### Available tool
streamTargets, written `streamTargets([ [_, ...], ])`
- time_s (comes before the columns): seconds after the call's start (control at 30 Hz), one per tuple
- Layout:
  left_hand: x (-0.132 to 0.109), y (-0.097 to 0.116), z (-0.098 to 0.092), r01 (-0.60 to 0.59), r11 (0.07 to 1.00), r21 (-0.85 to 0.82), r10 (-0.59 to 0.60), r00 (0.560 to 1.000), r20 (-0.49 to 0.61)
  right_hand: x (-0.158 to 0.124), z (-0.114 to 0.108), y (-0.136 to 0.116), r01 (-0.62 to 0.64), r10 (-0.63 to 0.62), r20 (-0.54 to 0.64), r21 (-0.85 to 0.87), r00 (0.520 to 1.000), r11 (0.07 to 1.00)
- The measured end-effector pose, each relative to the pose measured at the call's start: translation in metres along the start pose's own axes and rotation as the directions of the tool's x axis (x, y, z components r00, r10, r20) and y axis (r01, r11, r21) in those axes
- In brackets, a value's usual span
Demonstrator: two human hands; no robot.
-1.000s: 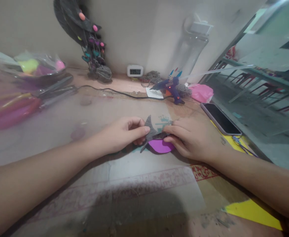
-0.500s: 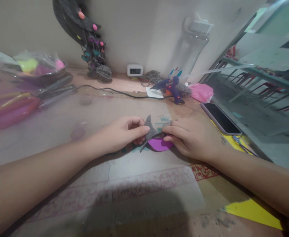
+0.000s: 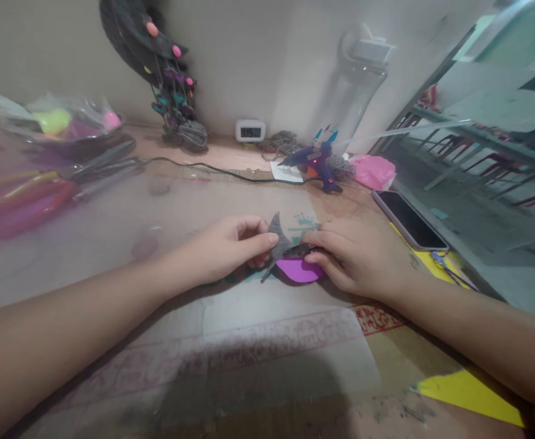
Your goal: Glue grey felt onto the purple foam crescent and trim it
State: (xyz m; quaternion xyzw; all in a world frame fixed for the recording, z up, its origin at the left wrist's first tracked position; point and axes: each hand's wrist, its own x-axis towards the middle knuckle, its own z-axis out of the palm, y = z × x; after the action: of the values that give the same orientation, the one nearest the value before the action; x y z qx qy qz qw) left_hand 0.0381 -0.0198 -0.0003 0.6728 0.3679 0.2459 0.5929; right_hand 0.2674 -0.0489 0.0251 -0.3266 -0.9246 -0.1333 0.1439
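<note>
Between my hands, just above the table, is a small craft piece. Its left part is a grey, yarn-wrapped fin or tail shape [image 3: 280,242] with pointed tips. My left hand [image 3: 245,244] pinches that grey shape between thumb and fingers. A curved purple piece [image 3: 299,271], like paper or foam, lies at its lower right, with a dark strip along its upper edge. My right hand [image 3: 347,255] has its thumb and fingers closed on the dark strip and the purple piece. My right fingers cover part of the join.
Behind my hands stand a purple glue gun [image 3: 315,161], a white digital clock [image 3: 250,130] and a clear bottle [image 3: 359,91]. A phone [image 3: 411,219] lies at the right edge. Scissors [image 3: 25,198] and a bowl [image 3: 61,137] of craft pieces are at left. A black cord [image 3: 212,167] crosses the back.
My right hand has shifted very slightly right, and a little more of the dark strip shows. My left hand keeps its pinch on the grey shape.
</note>
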Motion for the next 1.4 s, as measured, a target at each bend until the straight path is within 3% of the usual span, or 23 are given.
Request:
streamTargets([
  [0.87, -0.0003, -0.0010, -0.0015, -0.006, 1.000, 0.027, 0.006, 1.000, 0.025, 0.0042, -0.0002, -0.0029, 0.052, -0.052, 0.011, -0.034, 0.999, 0.998],
  [0.97, -0.0009, -0.0003, -0.0006, -0.002, 1.000, 0.001, 0.002, 1.000, 0.023, 0.0018, -0.0006, -0.0017, -0.001, 0.000, 0.010, 0.025, 1.000, 1.000],
  [1.17, -0.0009, -0.0016, 0.0003, 0.002, 1.000, -0.015, -0.002, 1.000, 0.014, -0.0049, -0.0008, 0.0037, -0.209, 0.219, -0.041, 0.174, 0.975, 0.962],
  [1.27, -0.0003, -0.0028, 0.0002, -0.011, 1.000, -0.012, 0.011, 1.000, 0.013, -0.0044, -0.0013, 0.0041, -0.209, 0.218, -0.022, 0.199, 0.976, 0.957],
  [1.4, 0.0007, -0.0048, -0.0003, -0.040, 0.999, -0.032, 0.040, 0.999, 0.009, -0.0002, -0.0037, 0.0012, -0.133, 0.127, 0.053, 0.134, 0.990, 0.982],
])
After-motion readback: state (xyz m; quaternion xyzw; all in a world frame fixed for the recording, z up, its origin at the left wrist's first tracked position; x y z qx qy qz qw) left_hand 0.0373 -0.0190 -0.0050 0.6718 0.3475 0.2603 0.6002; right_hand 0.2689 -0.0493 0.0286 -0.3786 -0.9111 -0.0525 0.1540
